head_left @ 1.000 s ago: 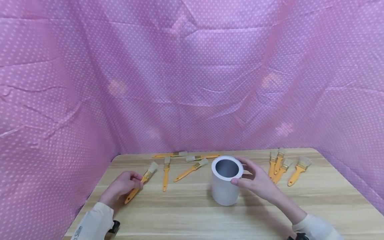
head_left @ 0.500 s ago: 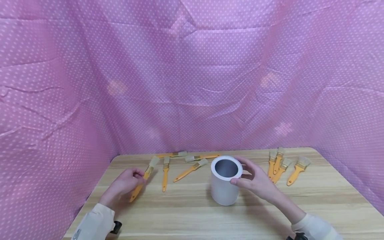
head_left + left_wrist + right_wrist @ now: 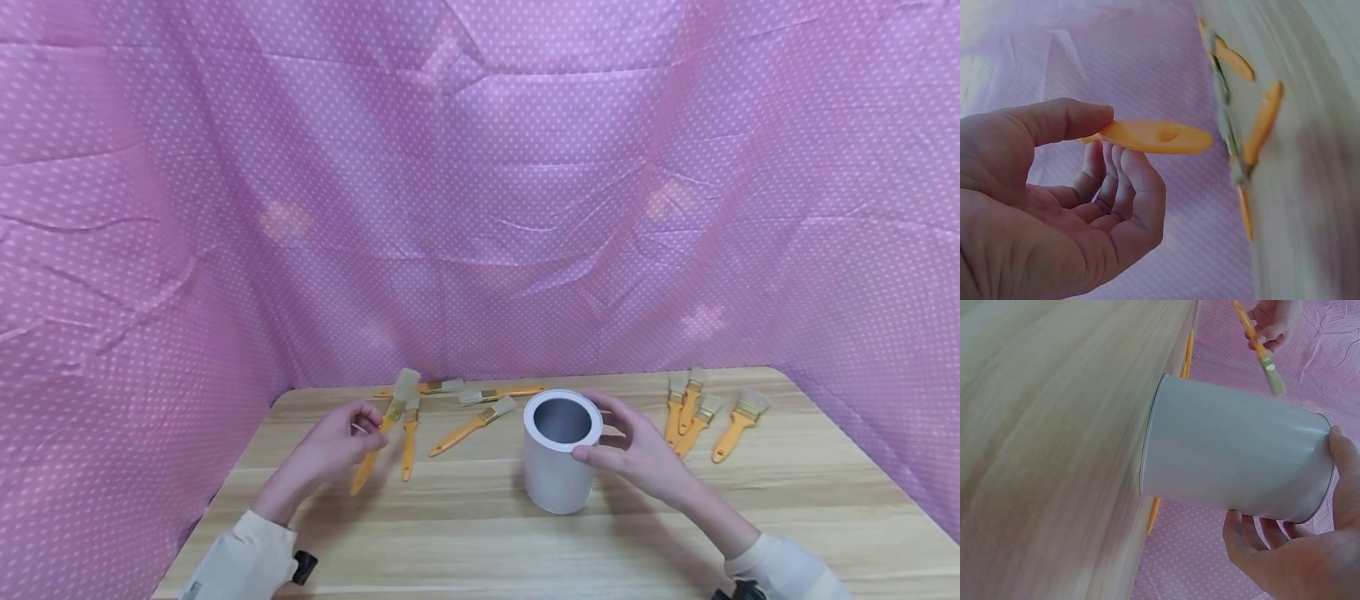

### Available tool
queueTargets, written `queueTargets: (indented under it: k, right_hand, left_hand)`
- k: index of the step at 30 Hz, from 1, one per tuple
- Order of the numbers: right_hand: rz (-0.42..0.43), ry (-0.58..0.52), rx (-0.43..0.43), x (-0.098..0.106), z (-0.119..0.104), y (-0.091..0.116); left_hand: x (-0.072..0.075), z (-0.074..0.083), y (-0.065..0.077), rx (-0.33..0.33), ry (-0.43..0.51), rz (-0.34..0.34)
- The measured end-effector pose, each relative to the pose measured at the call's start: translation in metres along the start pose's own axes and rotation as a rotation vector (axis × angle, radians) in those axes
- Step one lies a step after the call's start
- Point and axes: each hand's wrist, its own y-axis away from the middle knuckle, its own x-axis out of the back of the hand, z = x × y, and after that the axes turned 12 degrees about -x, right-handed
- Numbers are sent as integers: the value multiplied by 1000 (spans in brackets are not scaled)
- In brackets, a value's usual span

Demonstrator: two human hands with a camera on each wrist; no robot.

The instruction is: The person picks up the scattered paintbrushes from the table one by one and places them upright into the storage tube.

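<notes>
Rightward and higher than half a second ago, an orange-handled paintbrush (image 3: 387, 422) is held off the wooden tabletop (image 3: 465, 550), bristles uppermost, to the left of a white can (image 3: 558, 479). It looks light, its handle stiff and smooth, its bristles softer; the handle just below the metal band seems the sure place to hold. The left hand (image 3: 337, 446) pinches it thereabouts between thumb and fingertips, palm hollow. Opposite, the right hand (image 3: 637, 454) curves thumb and fingers about the rim of the upright can. Loose brushes (image 3: 471, 431) lie behind, before pink dotted cloth (image 3: 480, 183).
</notes>
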Motion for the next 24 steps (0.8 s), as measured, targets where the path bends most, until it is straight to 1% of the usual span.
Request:
queueTargets:
  k: [5,9,16,19,24]
  right_hand:
    - [7,-13,10,1,1,0]
    - [5,-29,5,0,2,1]
    - [13,-15,16,-3,5,2]
    - [17,-10,19,-3,5,2]
    - [19,-3,31,-3,5,0]
  left_hand:
    - [-8,20,-4,-55,38,-22]
    - [-17,30,-7,-95,85,-47]
    - [-35,46,-14,-125,144,-58]
    - [-44,55,-18,-169,164,-78]
    - [-55,72,-25,-264,144,-92]
